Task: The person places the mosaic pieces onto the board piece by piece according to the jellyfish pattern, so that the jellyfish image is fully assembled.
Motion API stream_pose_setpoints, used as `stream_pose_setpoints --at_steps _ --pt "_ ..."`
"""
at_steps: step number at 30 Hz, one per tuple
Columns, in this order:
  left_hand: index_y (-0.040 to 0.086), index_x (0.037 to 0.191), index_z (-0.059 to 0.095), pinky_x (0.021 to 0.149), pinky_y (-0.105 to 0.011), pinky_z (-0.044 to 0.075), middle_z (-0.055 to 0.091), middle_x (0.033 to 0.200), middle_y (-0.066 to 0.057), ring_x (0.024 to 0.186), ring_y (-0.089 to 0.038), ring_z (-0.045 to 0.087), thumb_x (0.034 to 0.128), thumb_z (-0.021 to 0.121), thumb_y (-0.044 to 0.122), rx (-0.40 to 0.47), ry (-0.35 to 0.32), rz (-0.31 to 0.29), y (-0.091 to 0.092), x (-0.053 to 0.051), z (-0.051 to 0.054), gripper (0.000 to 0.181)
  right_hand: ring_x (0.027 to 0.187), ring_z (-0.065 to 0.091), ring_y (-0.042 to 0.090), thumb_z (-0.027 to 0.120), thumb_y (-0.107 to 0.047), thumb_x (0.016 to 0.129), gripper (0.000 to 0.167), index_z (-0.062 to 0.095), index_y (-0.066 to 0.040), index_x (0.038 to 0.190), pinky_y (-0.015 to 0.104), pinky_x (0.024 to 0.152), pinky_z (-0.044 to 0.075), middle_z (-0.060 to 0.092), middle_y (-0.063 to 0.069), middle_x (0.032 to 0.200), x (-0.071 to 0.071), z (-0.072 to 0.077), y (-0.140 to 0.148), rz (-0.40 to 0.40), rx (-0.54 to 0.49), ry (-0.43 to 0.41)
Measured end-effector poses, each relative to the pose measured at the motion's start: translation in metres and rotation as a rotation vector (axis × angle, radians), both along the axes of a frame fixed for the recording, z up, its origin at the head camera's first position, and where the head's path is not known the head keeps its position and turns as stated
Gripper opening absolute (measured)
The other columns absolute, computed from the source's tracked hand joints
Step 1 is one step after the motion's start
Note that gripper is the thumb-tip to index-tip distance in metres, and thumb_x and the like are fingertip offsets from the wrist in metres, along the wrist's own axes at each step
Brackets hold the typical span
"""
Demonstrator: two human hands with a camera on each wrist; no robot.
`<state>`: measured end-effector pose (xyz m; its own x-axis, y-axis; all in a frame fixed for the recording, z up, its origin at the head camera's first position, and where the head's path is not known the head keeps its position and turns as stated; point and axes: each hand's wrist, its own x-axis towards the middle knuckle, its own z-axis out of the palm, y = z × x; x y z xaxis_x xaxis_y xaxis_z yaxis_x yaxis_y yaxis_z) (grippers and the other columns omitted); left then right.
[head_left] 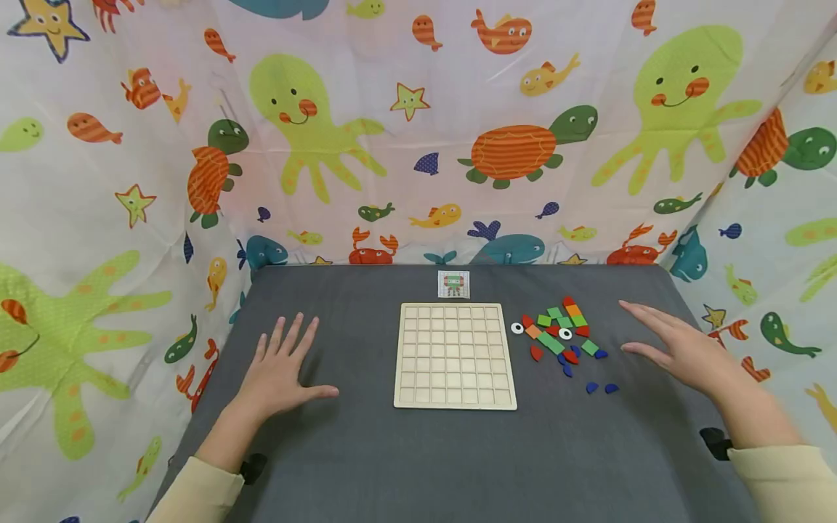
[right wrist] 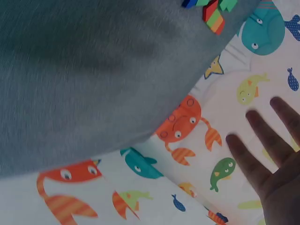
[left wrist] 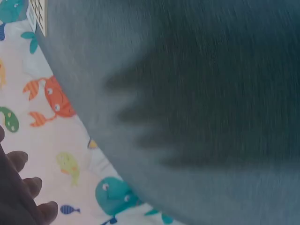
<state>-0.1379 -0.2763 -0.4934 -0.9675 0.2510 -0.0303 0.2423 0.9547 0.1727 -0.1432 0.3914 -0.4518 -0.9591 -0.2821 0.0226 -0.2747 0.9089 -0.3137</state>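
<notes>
On my head feed, a pale, square wooden grid board (head_left: 455, 356) lies flat on the dark grey table (head_left: 458, 465). Left of the board and well apart from it, I see the bare left hand (head_left: 280, 376), its fingers straight and fanned, its thumb stretched towards the board. The left wrist feed shows me a shadow of spread fingers on the grey surface. Right of the board, past the loose pieces, I see the bare right hand (head_left: 683, 352), its fingers extended and pointing back towards the board, its thumb held apart from them.

Between the board and that hand I find small flat pieces, loosely clustered: green rectangles (head_left: 550, 343), red curved pieces (head_left: 536, 353), white discs with dark centres (head_left: 517, 328) and dark blue half-round pieces (head_left: 611, 388), two of which lie towards the near side of the scatter. Just past the board's far edge sits a small white card (head_left: 454, 284) printed with a colourful figure. Farther behind the board I see a white curtain printed with sea animals (head_left: 392, 160).
</notes>
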Motion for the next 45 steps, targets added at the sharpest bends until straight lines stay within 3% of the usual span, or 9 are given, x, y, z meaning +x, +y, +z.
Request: stream_pose_setpoints --at_steps 4,7,10,15,21,25,30,37,45 --pt "0.025 0.165 0.007 0.119 -0.070 0.008 0.010 0.170 -0.013 0.155 -0.045 0.003 0.0663 0.074 0.079 0.040 -0.014 -0.011 0.016 -0.001 -0.009 0.131 0.112 0.064 0.041 0.078 -0.035 0.090 0.074 0.044 -0.020 0.154 0.065 0.087 0.052 0.061 0.021 0.135 -0.005 -0.012 -0.005 0.045 -0.035 0.060" --pt "0.024 0.165 0.009 0.120 -0.069 0.011 0.012 0.170 -0.012 0.155 -0.044 0.006 0.0660 0.078 0.076 0.079 -0.011 -0.022 0.028 -0.001 -0.016 0.131 0.094 0.068 0.030 0.082 -0.024 0.086 0.065 0.055 -0.013 0.145 0.054 0.078 0.058 0.069 0.014 0.116 -0.008 -0.023 -0.010 0.073 -0.043 0.111" --pt "0.023 0.165 0.010 0.120 -0.068 0.013 0.013 0.170 -0.010 0.156 -0.042 0.008 0.0649 0.080 0.075 0.110 -0.010 -0.033 0.038 0.000 -0.022 0.133 0.087 0.065 0.021 0.084 -0.018 0.083 0.058 0.062 -0.010 0.137 0.047 0.074 0.059 0.071 0.005 0.102 -0.011 -0.032 -0.014 0.078 -0.055 0.130" --pt "0.023 0.165 0.011 0.121 -0.066 0.015 0.015 0.170 -0.008 0.156 -0.040 0.010 0.0628 0.083 0.073 0.165 -0.012 -0.032 0.051 -0.001 -0.030 0.134 0.082 0.061 0.011 0.085 -0.012 0.081 0.052 0.068 -0.007 0.129 0.044 0.075 0.060 0.070 0.001 0.096 -0.015 -0.045 -0.017 0.068 -0.097 0.161" --pt "0.023 0.165 0.010 0.123 -0.062 0.015 0.016 0.170 -0.006 0.157 -0.036 0.011 0.0624 0.086 0.069 0.212 -0.048 -0.038 0.068 -0.004 -0.039 0.135 0.080 0.061 0.013 0.085 -0.010 0.081 0.043 0.071 -0.004 0.122 0.035 0.071 0.059 0.071 0.006 0.095 -0.019 -0.055 -0.018 0.038 -0.135 0.158" --pt "0.021 0.165 0.009 0.123 -0.061 0.016 0.014 0.170 -0.005 0.157 -0.036 0.010 0.0613 0.086 0.070 0.218 -0.095 -0.066 0.080 -0.006 -0.045 0.137 0.081 0.064 0.019 0.083 -0.008 0.082 0.040 0.072 -0.002 0.120 0.037 0.072 0.059 0.072 0.010 0.097 -0.024 -0.058 -0.022 0.021 -0.164 0.117" --pt "0.020 0.164 0.012 0.123 -0.060 0.016 0.014 0.170 -0.002 0.157 -0.033 0.011 0.0623 0.088 0.066 0.253 -0.136 -0.100 0.093 -0.008 -0.050 0.135 0.088 0.064 0.023 0.081 -0.013 0.086 0.037 0.071 -0.002 0.121 0.032 0.075 0.057 0.073 0.012 0.104 -0.029 -0.062 -0.030 -0.017 -0.192 0.008" --pt "0.018 0.164 0.014 0.124 -0.059 0.016 0.016 0.170 -0.001 0.157 -0.032 0.010 0.0625 0.089 0.063 0.252 -0.171 -0.100 0.102 -0.009 -0.059 0.134 0.086 0.062 0.018 0.080 -0.019 0.088 0.032 0.074 -0.005 0.116 0.036 0.076 0.056 0.072 0.003 0.097 -0.035 -0.076 -0.044 -0.017 -0.204 -0.080" --pt "0.011 0.163 0.018 0.125 -0.056 0.016 0.016 0.170 -0.005 0.157 -0.034 0.009 0.0653 0.090 0.059 0.221 -0.212 -0.121 0.113 -0.004 -0.067 0.131 0.078 0.058 0.014 0.078 -0.013 0.088 0.025 0.075 -0.005 0.112 0.037 0.073 0.053 0.068 0.002 0.089 -0.035 -0.087 -0.058 -0.004 -0.173 -0.151"
